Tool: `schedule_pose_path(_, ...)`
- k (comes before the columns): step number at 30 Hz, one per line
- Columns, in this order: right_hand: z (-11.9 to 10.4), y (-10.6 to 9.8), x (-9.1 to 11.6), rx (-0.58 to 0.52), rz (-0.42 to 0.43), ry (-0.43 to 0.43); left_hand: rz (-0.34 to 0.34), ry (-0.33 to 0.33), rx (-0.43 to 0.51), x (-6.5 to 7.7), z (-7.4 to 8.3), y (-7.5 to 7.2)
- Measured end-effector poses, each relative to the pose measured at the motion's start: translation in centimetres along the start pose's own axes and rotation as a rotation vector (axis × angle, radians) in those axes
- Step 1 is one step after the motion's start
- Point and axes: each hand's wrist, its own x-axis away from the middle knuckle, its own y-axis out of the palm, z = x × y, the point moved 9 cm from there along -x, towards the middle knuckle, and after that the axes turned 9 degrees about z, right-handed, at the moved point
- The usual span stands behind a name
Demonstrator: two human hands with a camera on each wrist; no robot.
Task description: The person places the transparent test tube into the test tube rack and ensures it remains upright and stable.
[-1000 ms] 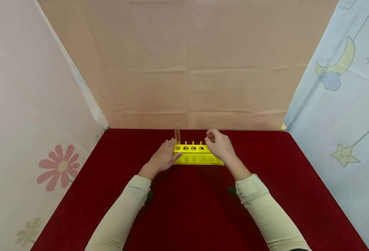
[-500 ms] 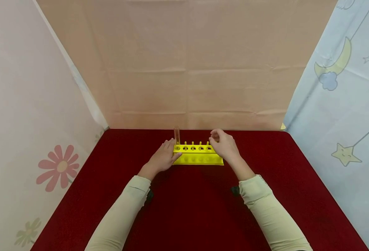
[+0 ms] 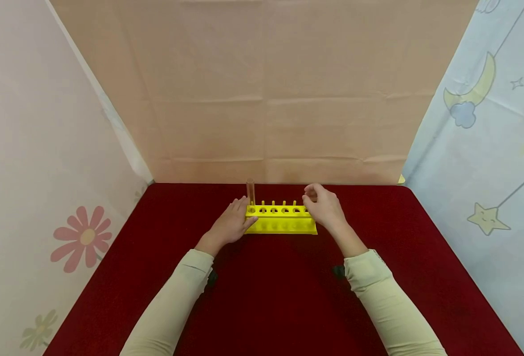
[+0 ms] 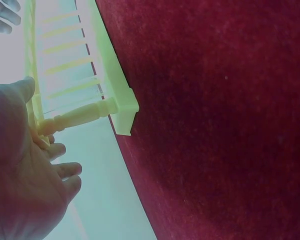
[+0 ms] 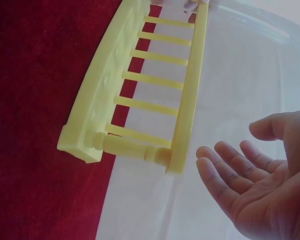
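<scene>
A yellow test tube rack [image 3: 281, 226] stands on the table, with a row of round holes and upright pegs along its top. One clear test tube [image 3: 250, 192] stands upright in the hole at its left end. My left hand [image 3: 230, 222] grips that end, thumb on the near side of the top plate and the other fingers beyond it. In the left wrist view, the thumb of the left hand [image 4: 20, 165] lies along the top plate. My right hand [image 3: 326, 208] hovers over the rack's right end, palm turned inward. The right wrist view shows the right hand [image 5: 255, 180] with loosely curved fingers, holding nothing.
Dark red cloth covers the table [image 3: 279, 296]. A tan paper backdrop [image 3: 262, 99] rises behind it. A flower-printed sheet [image 3: 66, 148] hangs on the left, and a sheet with moon and star prints [image 3: 480, 158] hangs on the right.
My right hand has slid rightward above the rack, uncovering more holes and pegs toward its right end. The left hand and the test tube stay in place.
</scene>
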Motion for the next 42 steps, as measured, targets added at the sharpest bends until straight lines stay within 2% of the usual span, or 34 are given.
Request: schedule_pose_path(42,2.9,-1.8,0.3,0.037,0.004,0.059,-0.002,-0.027,0.017,0.0,0.1,-0.1)
